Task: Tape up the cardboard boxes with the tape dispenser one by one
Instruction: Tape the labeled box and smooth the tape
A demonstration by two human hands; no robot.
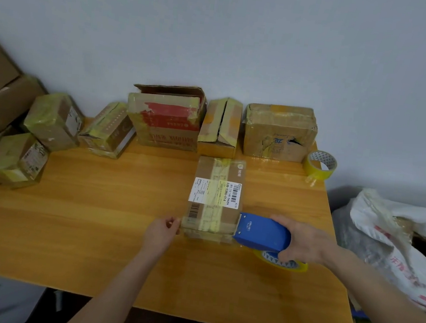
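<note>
A flat cardboard box (pixel 213 198) with a white shipping label and yellowish tape strips lies in the middle of the wooden table (pixel 93 227). My left hand (pixel 161 231) touches its near left corner with the fingertips. My right hand (pixel 303 240) grips a blue tape dispenser (pixel 262 232) whose front end is pressed against the box's near right corner. The dispenser's yellow tape roll (pixel 281 262) shows under my hand.
Several taped boxes stand along the wall: a red-printed box (pixel 166 119), a narrow box (pixel 219 127) and a wide box (pixel 280 132). More boxes (pixel 52 119) pile at the left. A spare tape roll (pixel 320 164) sits at the back right. White sacks (pixel 397 235) lie beyond the right edge.
</note>
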